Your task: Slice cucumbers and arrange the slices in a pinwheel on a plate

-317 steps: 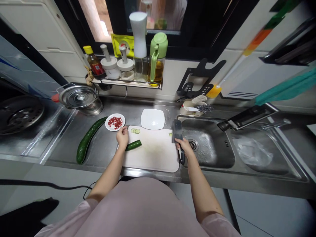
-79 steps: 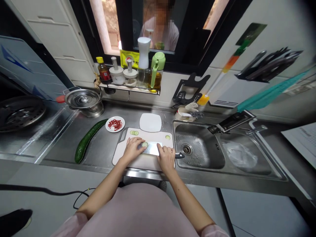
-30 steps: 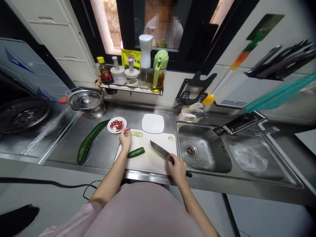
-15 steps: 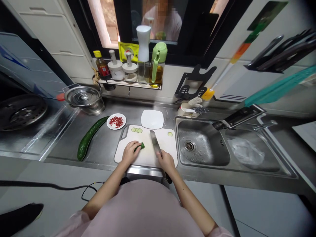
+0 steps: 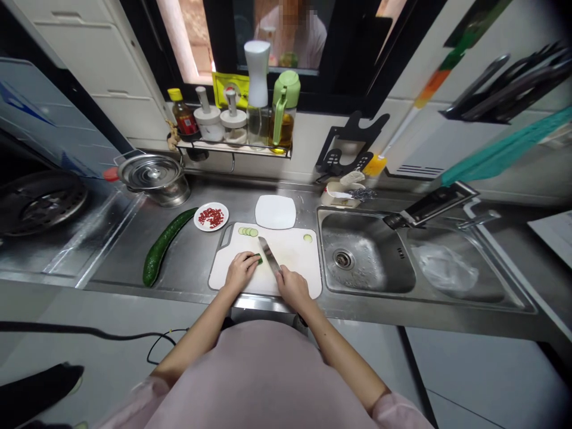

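My left hand (image 5: 242, 271) is closed over a short piece of cucumber (image 5: 260, 258) on the white cutting board (image 5: 289, 241); most of the piece is hidden under the fingers. My right hand (image 5: 294, 287) grips a kitchen knife (image 5: 269, 252), its blade slanting up and left just right of the cucumber piece. Several pale cucumber slices (image 5: 248, 232) lie in an overlapping row at the board's far left. One single slice (image 5: 308, 238) rests near the far right corner. Left of the board a long green cucumber (image 5: 166, 245) lies on the steel counter.
A plate of chopped red bits (image 5: 211, 204) and a white square plate (image 5: 275, 212) stand behind the board. The sink (image 5: 366, 280) is at the right, a lidded steel pot (image 5: 154, 179) at the back left. A rack (image 5: 250, 149) holds bottles and jars.
My right hand and the knife have moved left, bringing the blade close to the cucumber piece. My left hand has shifted slightly right with the piece.
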`<state>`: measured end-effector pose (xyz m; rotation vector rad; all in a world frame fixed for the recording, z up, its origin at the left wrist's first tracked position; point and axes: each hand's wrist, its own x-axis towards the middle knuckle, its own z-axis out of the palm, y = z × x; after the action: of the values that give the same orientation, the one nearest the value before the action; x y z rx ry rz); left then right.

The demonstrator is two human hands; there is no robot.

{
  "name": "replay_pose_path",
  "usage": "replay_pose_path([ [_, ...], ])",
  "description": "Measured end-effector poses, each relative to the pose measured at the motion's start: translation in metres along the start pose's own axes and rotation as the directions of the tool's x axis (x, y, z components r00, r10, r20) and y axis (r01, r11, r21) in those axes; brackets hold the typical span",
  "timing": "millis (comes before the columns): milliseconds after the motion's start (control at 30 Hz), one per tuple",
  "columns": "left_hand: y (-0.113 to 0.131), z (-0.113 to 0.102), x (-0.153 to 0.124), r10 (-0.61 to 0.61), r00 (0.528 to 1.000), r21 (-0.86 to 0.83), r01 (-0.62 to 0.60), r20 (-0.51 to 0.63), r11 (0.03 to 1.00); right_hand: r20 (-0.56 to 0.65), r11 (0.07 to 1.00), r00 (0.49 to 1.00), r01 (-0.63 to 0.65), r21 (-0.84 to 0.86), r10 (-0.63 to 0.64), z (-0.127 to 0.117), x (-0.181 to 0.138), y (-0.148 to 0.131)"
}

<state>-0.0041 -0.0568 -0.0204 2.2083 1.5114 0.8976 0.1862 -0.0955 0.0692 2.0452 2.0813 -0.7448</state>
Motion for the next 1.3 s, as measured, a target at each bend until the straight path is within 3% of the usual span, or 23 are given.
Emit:
replay_pose_path([
  [1300, -0.006, 0.004, 0.000, 0.024, 1.000, 0.005, -0.024, 0.017, 1.000, 0.075, 1.000, 0.997, 0.028, -0.011, -0.027, 0.000, 0.001, -0.020],
])
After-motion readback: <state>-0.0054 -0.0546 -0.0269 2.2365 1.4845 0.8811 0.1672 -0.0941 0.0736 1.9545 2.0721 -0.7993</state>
